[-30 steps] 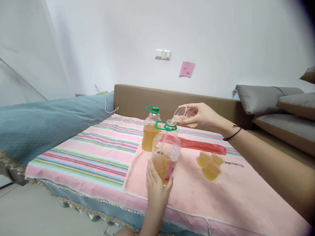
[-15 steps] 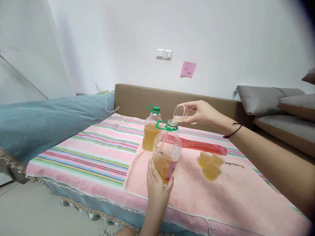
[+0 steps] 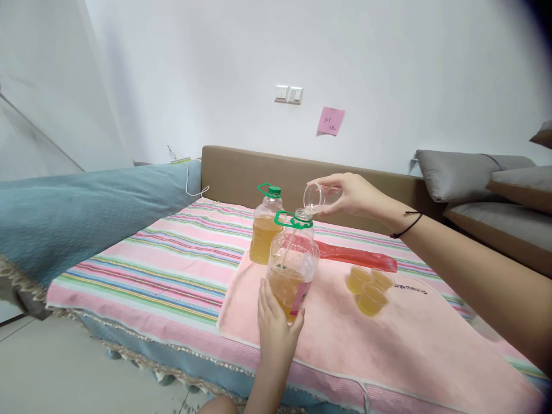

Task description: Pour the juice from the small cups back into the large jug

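My left hand (image 3: pixel 278 322) is wrapped round the lower part of a clear plastic bottle (image 3: pixel 295 259), which stands uncapped with a green handle ring at its neck and yellow-brown liquid in its lower half. Above its mouth, my right hand (image 3: pixel 345 192) grips a clear plastic cup (image 3: pixel 314 198) tipped to the left. The cup looks nearly drained, and a thin stream shows inside the bottle. Behind on the left stands a second bottle (image 3: pixel 264 238) of the same liquid, its green cap on. Three cups of yellow liquid (image 3: pixel 372 300) sit close together to the right.
A pink towel (image 3: pixel 328 345) lies under the cups and bottles on a striped bed sheet (image 3: pixel 172 276). Behind them stretches a red plastic bag (image 3: pixel 357 256). A brown headboard (image 3: pixel 241 172) runs along the wall, with grey cushions (image 3: pixel 457 172) at the right.
My right hand has tipped the cup further, and the liquid seen in it before has mostly run out into the bottle. My left hand stays on the bottle.
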The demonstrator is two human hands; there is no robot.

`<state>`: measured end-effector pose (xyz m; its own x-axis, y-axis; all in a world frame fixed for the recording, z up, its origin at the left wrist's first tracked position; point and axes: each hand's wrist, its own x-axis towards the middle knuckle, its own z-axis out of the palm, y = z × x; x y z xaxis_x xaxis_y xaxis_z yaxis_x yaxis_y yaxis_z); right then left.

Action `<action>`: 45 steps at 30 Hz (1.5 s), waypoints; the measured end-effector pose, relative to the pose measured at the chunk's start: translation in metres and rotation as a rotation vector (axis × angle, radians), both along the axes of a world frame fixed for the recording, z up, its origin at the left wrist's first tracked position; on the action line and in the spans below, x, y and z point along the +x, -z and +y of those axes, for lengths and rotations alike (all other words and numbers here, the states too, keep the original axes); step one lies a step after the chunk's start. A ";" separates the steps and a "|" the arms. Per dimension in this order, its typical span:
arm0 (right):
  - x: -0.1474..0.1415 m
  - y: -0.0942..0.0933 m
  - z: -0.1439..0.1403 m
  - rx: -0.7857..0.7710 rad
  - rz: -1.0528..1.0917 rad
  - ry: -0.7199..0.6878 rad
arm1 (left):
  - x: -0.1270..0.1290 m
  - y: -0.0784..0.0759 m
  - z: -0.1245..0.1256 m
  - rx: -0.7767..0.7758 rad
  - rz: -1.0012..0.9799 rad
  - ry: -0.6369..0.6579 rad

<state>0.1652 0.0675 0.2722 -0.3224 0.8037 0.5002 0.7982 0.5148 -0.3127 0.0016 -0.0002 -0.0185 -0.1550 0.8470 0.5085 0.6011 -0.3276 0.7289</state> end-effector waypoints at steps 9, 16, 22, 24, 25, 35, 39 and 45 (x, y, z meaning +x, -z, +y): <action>-0.007 -0.009 0.005 0.095 -0.200 -0.076 | 0.000 0.000 0.000 0.015 -0.018 0.005; -0.014 -0.017 0.002 0.211 -0.438 -0.129 | 0.000 0.000 0.000 0.001 0.010 0.005; -0.020 -0.016 -0.002 0.471 -0.621 -0.212 | 0.001 0.000 0.000 0.026 0.000 -0.008; -0.020 -0.016 -0.005 0.525 -0.663 -0.249 | 0.001 0.001 0.001 0.028 0.003 -0.006; -0.020 -0.015 -0.007 0.545 -0.685 -0.257 | 0.001 0.001 0.001 0.026 0.006 -0.004; 0.011 -0.001 -0.024 0.531 -0.632 -0.158 | -0.002 0.002 0.003 0.035 0.016 0.006; 0.033 0.016 -0.029 0.385 -0.265 -0.032 | -0.004 0.001 0.005 0.031 0.009 0.014; 0.062 0.081 -0.043 -0.040 0.664 0.006 | -0.006 -0.012 0.013 0.107 -0.010 0.032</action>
